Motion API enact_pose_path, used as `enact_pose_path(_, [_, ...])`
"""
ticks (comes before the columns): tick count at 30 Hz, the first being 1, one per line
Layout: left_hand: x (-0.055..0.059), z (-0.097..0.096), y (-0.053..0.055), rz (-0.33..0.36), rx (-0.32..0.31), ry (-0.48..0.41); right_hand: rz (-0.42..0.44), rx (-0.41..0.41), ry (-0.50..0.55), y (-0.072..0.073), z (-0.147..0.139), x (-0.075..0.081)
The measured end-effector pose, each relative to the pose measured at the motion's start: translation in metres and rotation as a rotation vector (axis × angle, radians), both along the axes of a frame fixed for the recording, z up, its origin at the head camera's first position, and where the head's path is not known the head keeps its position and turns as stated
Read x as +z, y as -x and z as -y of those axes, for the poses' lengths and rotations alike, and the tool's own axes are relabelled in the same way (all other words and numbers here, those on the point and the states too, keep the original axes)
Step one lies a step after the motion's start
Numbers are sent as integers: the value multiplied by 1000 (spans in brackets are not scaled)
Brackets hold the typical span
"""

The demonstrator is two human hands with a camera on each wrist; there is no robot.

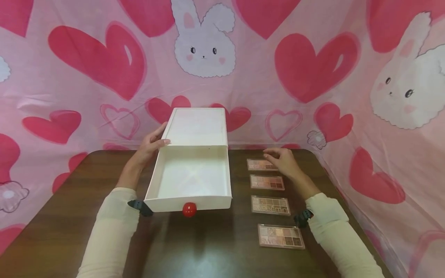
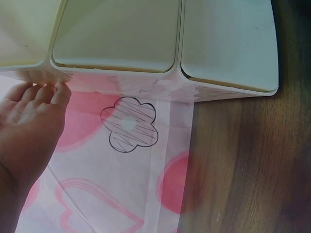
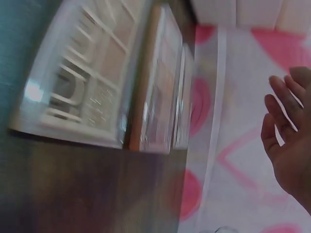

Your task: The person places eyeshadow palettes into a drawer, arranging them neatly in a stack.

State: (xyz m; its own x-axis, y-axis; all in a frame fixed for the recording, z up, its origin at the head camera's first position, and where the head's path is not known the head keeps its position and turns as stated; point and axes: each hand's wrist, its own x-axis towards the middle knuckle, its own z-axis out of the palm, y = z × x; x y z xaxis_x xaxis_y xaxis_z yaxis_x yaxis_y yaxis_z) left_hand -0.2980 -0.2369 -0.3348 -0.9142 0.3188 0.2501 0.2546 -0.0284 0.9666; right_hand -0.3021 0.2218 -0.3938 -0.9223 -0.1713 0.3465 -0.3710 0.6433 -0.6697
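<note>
A white drawer unit [image 1: 198, 125] stands at the middle back in the head view. Its drawer [image 1: 189, 173] is pulled out toward me, bare inside, with a red round knob [image 1: 189, 209] on the front. My left hand [image 1: 149, 144] grips the unit's left side, thumb on the top edge; the left wrist view shows its fingers against the white body [image 2: 116, 36]. Over the farthest eyeshadow palette [image 1: 260, 165] hovers my right hand [image 1: 283, 162], fingers loosely bent and holding nothing. Closer to me lie more palettes, among them a second [image 1: 267, 182] and the nearest [image 1: 281, 236].
Several palettes form a row on the right side of the brown wooden table [image 1: 201, 247]. A pink cloth [image 1: 257, 88] with hearts and rabbits hangs behind the table and along its right side. Dark straps circle both wrists.
</note>
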Motion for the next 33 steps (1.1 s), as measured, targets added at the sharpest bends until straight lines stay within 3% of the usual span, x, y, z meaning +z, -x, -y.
enact_pose_path(3, [1, 0, -1, -1, 2, 2, 29, -5, -71, 14, -10, -5])
enact_pose_path(8, [0, 3, 0, -4, 17, 5, 150, 14, -133, 30, -23, -24])
enact_pose_path(16, [-4, -2, 4, -18, 17, -13, 312, 24, -187, 40, -43, -41])
enact_pose_path(21, [-6, -2, 2, -9, 20, 7, 299, 24, -231, 41, -49, -51])
enact_pose_path(28, [-4, 0, 1, -11, 17, 3, 313, 81, -194, 49, -48, -59])
enact_pose_path(33, [-5, -1, 3, -20, 1, -11, 253, 82, -252, 54, -47, -60])
